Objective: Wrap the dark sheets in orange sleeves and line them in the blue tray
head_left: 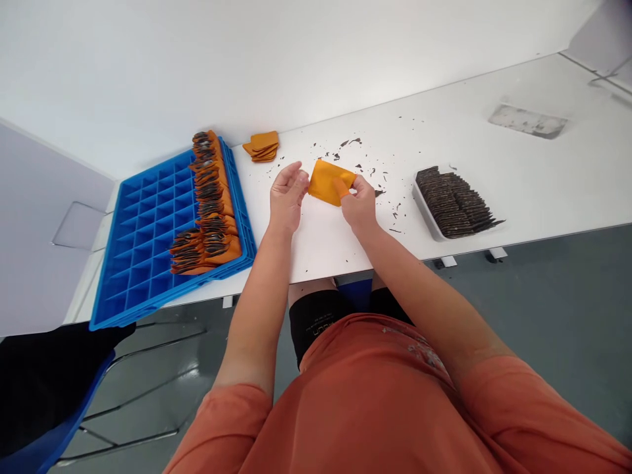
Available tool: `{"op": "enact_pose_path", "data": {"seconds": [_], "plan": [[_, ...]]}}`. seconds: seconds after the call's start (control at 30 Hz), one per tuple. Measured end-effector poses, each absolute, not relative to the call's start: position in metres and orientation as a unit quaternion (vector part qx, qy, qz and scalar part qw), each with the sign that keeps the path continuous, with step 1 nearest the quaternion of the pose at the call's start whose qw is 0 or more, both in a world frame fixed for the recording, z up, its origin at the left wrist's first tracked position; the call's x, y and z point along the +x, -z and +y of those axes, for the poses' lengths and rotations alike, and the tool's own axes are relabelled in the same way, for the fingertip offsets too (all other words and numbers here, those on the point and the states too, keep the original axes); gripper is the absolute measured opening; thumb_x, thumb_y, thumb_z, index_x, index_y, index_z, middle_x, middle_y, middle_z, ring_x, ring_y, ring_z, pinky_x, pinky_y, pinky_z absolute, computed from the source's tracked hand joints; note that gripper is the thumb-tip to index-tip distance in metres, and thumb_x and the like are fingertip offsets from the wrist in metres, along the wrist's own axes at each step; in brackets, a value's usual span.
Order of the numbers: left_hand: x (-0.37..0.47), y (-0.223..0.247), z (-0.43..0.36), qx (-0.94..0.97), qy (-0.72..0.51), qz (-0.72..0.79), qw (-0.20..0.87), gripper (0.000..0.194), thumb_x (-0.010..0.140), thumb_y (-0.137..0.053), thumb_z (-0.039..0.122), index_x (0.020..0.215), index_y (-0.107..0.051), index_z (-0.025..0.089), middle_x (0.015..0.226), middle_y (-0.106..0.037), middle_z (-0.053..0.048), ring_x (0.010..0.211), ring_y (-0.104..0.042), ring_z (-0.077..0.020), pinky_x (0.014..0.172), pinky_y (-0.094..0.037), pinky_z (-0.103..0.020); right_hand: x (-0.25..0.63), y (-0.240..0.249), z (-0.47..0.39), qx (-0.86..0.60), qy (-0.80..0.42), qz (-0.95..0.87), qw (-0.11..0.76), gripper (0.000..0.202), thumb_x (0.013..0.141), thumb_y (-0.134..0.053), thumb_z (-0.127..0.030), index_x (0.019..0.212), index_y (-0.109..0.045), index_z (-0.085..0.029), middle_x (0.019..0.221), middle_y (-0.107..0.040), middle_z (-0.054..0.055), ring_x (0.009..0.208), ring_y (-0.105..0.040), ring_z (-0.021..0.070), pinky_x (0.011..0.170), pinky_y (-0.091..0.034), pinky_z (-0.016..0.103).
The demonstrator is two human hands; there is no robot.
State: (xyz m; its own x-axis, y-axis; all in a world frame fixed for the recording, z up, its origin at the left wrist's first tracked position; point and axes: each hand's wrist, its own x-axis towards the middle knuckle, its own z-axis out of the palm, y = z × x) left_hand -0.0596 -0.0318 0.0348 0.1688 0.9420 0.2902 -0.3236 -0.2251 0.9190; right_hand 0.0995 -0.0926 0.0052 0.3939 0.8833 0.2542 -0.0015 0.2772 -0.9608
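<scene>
The orange pouch [323, 181] is held above the table [316, 247], between the hands; handling of it appears to be in hand. It is gripped narrowly at its right side by the right hand [360, 205]. The left hand [288, 201] is loosely curled at the opposite edge; whether the pouch is pinched there cannot be told. A steady hold is judged necessary for any further move.

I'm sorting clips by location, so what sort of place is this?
Probably a workshop bench for handwork: there's a blue divided tray partly filled with orange pouches, a white tub of dark pieces, and dark scraps strewn across the white table.
</scene>
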Motion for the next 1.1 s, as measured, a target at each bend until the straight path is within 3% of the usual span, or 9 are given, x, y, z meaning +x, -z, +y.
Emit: {"op": "enact_pose_path", "data": {"seconds": [0.13, 0.3, 0.43, 0.53, 0.7, 0.77, 0.97, 1.03, 1.1], "plan": [[-0.052, -0.04, -0.044, 0.56, -0.486, 0.313, 0.594, 0.074, 0.056, -0.109, 0.062, 0.116, -0.078, 0.031, 0.115, -0.078, -0.002, 0.096, -0.074, -0.0152, 0.081, -0.06, -0.025, 0.098, -0.012, -0.093, -0.497, -0.335, -0.387, 0.701, 0.055, 0.093, -0.069, -0.08, 0.103, -0.063, -0.026, 0.1, -0.063, 0.004, 0.085, -0.058, 0.0155, 0.07, -0.052, 0.032], [-0.049, -0.04, -0.051, 0.545, -0.47, 0.366, 0.59, 0.057, 0.073, -0.096, 0.072, 0.096, -0.077, 0.024, 0.099, -0.08, -0.003, 0.089, -0.072, -0.0145, 0.07, -0.052, -0.022, 0.099, -0.011, -0.095, -0.531, -0.333, -0.37, 0.686, 0.05, 0.086, -0.08, -0.072, 0.103, -0.068, -0.026, 0.103, -0.065, 0.005, 0.093, -0.062, 0.0195, 0.076, -0.056, 0.037], [-0.06, -0.038, -0.041, 0.559, -0.6, 0.388, 0.42, 0.05, 0.085, -0.086, 0.073, 0.099, -0.079, 0.026, 0.103, -0.081, -0.004, 0.096, -0.074, -0.019, 0.078, -0.055, -0.029, 0.1, 0.001, -0.096, -0.565, -0.258, -0.431, 0.655, 0.075, 0.084, -0.082, -0.053, 0.151, -0.052, -0.035, 0.136, -0.065, 0.009, 0.115, -0.062, 0.0252, 0.098, -0.059, 0.049], [-0.065, -0.038, -0.037, 0.617, -0.622, 0.388, 0.287, 0.048, 0.088, -0.083, 0.074, 0.098, -0.082, 0.026, 0.104, -0.083, -0.006, 0.1, -0.074, -0.021, 0.088, -0.057, -0.034, 0.099, 0.001, -0.099, -0.548, -0.188, -0.486, 0.655, 0.08, 0.089, -0.076, -0.049, 0.16, -0.04, -0.037, 0.147, -0.062, 0.01, 0.128, -0.06, 0.0282, 0.11, -0.054, 0.056], [-0.062, -0.036, -0.039, 0.689, -0.544, 0.302, 0.372, 0.048, 0.095, -0.075, 0.075, 0.099, -0.08, 0.028, 0.1, -0.08, -0.005, 0.096, -0.074, -0.021, 0.093, -0.058, -0.038, 0.094, -0.017, -0.107, -0.512, -0.164, -0.51, 0.671, 0.028, 0.101, -0.062, -0.046, 0.123, -0.065, -0.03, 0.127, -0.07, 0.008, 0.122, -0.063, 0.026, 0.114, -0.05, 0.054], [-0.062, -0.035, -0.041, 0.695, -0.525, 0.295, 0.392, 0.044, 0.095, -0.078, 0.07, 0.108, -0.077, 0.029, 0.109, -0.079, -0.006, 0.103, -0.074, -0.0233, 0.097, -0.059, -0.041, 0.092, -0.024, -0.11, -0.505, -0.178, -0.509, 0.674, 0.021, 0.103, -0.062, -0.048, 0.105, -0.065, -0.028, 0.112, -0.07, 0.006, 0.112, -0.063, 0.0241, 0.111, -0.049, 0.052], [-0.059, -0.038, -0.053, 0.765, -0.475, 0.29, 0.323, 0.091, 0.059, -0.11, 0.041, 0.139, -0.066, 0.032, 0.165, -0.054, -0.011, 0.162, -0.043, -0.0419, 0.129, -0.041, -0.056, 0.085, -0.03, -0.114, -0.549, -0.245, -0.453, 0.658, 0.05, 0.086, -0.083, -0.053, 0.071, -0.044, -0.026, 0.078, -0.055, -0.002, 0.079, -0.051, 0.0175, 0.084, -0.047, 0.041], [-0.054, -0.041, -0.06, 0.777, -0.455, 0.282, 0.331, 0.077, 0.061, -0.108, 0.037, 0.128, -0.072, 0.029, 0.156, -0.063, -0.012, 0.156, -0.051, -0.0398, 0.127, -0.044, -0.053, 0.082, -0.029, -0.114, -0.545, -0.275, -0.462, 0.644, 0.063, 0.081, -0.087, -0.062, 0.067, -0.038, -0.026, 0.072, -0.049, -0.003, 0.073, -0.046, 0.0159, 0.078, -0.044, 0.04], [-0.05, -0.043, -0.064, 0.778, -0.433, 0.284, 0.356, 0.053, 0.071, -0.102, 0.033, 0.116, -0.075, 0.027, 0.131, -0.075, -0.01, 0.128, -0.069, -0.0318, 0.113, -0.055, -0.047, 0.08, -0.03, -0.114, -0.529, -0.298, -0.478, 0.635, 0.074, 0.077, -0.087, -0.076, 0.064, -0.034, -0.026, 0.069, -0.045, -0.004, 0.071, -0.042, 0.0151, 0.074, -0.042, 0.038]]}}
